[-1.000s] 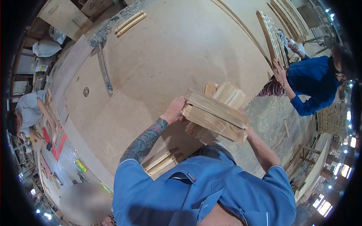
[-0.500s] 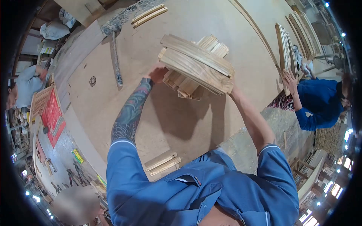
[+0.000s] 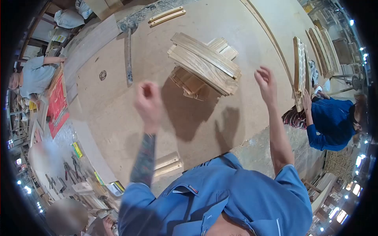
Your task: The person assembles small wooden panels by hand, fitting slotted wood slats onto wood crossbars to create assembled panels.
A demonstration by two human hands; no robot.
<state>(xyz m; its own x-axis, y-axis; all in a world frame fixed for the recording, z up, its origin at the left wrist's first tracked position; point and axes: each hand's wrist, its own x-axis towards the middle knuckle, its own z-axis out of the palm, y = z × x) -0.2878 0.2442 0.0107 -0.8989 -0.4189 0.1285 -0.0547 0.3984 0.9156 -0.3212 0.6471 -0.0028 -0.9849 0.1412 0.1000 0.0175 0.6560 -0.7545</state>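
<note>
Two crossed layers of wooden slats form a stack (image 3: 204, 65) on the tabletop, the upper layer slanting over the lower one. Left of the stack and apart from it is my left hand (image 3: 148, 100), blurred, its fingers curled in around a hollow with nothing seen in them. On the other side my right hand (image 3: 267, 84) is raised, empty, with its fingers bent and apart. Neither hand touches the wood. A hammer (image 3: 129, 55) lies beyond my left hand.
Two slotted wooden strips (image 3: 167, 16) lie at the far edge, and more strips (image 3: 167, 164) lie near my body. At right, a co-worker in a blue top (image 3: 332, 122) has hands by upright slats (image 3: 301, 67). Another person (image 3: 35, 76) stands left, near a red panel (image 3: 59, 104).
Both hands have let go of the slat stack and drawn away from it, the left back toward me and the right outward. The stack stays on the table.
</note>
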